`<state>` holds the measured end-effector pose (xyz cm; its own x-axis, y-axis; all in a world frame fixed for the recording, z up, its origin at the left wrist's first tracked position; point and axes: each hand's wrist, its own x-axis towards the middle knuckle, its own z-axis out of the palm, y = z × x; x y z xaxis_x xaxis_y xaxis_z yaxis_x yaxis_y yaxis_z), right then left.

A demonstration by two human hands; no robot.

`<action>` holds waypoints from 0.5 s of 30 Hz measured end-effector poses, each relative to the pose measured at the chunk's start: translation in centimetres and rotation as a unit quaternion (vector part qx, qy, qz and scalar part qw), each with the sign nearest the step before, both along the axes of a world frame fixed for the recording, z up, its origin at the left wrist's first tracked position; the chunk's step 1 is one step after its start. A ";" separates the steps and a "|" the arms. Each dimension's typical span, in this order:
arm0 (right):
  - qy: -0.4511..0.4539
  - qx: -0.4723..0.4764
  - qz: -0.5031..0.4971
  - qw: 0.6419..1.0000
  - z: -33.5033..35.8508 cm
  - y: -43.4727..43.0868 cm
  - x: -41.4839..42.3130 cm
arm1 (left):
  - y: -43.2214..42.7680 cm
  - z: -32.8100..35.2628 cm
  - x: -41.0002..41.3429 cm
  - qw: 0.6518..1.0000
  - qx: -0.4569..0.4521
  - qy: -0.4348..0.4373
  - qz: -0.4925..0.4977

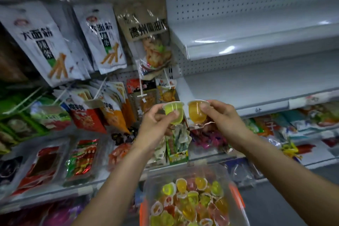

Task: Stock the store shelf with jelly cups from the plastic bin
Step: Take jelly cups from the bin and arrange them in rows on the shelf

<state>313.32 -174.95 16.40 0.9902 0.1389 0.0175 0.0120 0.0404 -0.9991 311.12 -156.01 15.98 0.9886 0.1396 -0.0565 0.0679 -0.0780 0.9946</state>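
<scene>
Head view: the left hand (156,124) was seen pinched around a green jelly cup (174,113), and the right hand (222,115) was pinched around an orange jelly cup (196,112). Both cups were held up side by side in front of the bare white shelf (247,88). Only fingertip grips were used tbh, so a slick cup could probably be squeezed out and dropped onto the snack packets (178,145) below, or clipped on the shelf lip. The plastic bin (152,180) was seen low down, heaped with more cups.
</scene>
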 end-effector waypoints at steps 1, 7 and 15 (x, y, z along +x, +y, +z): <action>-0.023 0.001 -0.002 1.000 1.5 -0.2 0.2 | 0.1 1.5 0.2 1.000 -0.003 -0.018 -0.003; -0.134 0.034 -0.032 0.990 10.4 -1.0 3.5 | 0.2 9.9 3.6 0.993 -0.030 -0.117 0.000; -0.181 -0.043 -0.048 0.981 17.4 -1.6 15.3 | -1.4 15.7 11.0 0.990 -0.042 -0.136 -0.003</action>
